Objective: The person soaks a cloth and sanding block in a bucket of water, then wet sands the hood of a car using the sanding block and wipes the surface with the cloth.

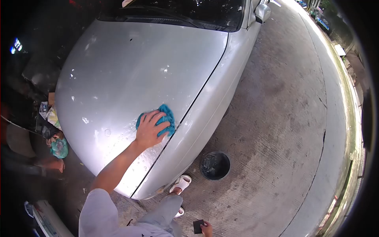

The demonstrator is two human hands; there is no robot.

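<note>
My left hand (148, 128) presses a wet-looking blue cloth (167, 114) onto the silver car hood (130, 67), fingers curled over it. The cloth lies close to the seam between hood and fender (205, 106). Water drops and wet streaks show on the paint around it. Low in the view, my right hand (206, 229) grips a small dark flat square object (198, 226), whose kind I cannot make out. That hand hangs over the concrete, away from the car.
A black bucket (215, 166) stands on the concrete ground (272, 138) right of the car. My feet in white sandals (182, 182) are beside the front fender. Bags, including a teal plastic bag (59, 148), lie to the left. The windshield (173, 14) and side mirror (262, 13) are farther off.
</note>
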